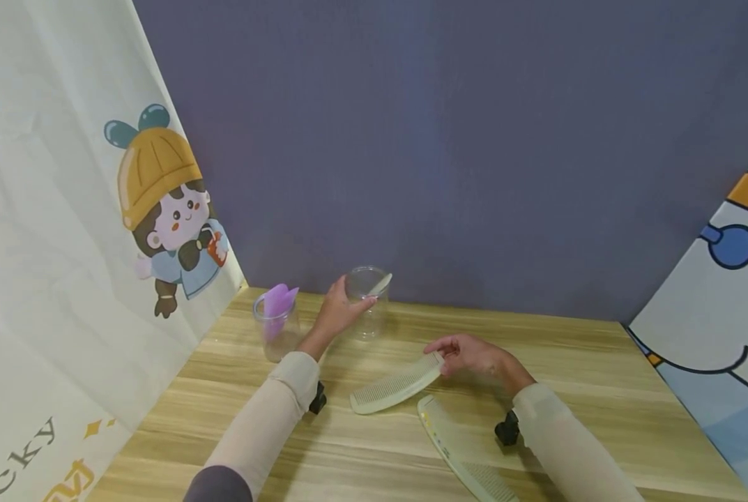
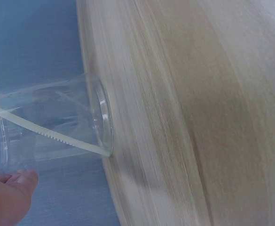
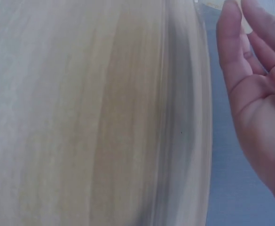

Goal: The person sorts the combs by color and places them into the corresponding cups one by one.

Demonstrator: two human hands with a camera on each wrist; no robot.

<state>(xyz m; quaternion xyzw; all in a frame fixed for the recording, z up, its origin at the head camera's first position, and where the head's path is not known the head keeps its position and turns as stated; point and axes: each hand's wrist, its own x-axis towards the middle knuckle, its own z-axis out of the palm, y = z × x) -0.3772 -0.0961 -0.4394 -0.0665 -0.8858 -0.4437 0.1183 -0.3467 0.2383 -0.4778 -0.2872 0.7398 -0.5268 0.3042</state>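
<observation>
Near the back edge of the table, my left hand (image 1: 339, 308) holds a clear plastic cup (image 1: 367, 326) by its upper part, thumb and fingers around the rim. A pale comb (image 2: 57, 136) stands slanted inside it, its end showing above the rim in the head view. My right hand (image 1: 472, 353) pinches one end of a pale green comb (image 1: 395, 385), its teeth facing up and away and its other end pointing left. In the right wrist view only a small bit of this comb (image 3: 246, 22) shows between thumb and fingers.
Another pale green comb (image 1: 444, 438) with small coloured marks lies on the wooden table (image 1: 574, 390), in front of my right hand. A second clear cup (image 1: 281, 346) holding a purple item (image 1: 277, 307) stands left of my left hand. A dark wall (image 1: 411, 153) rises behind the table.
</observation>
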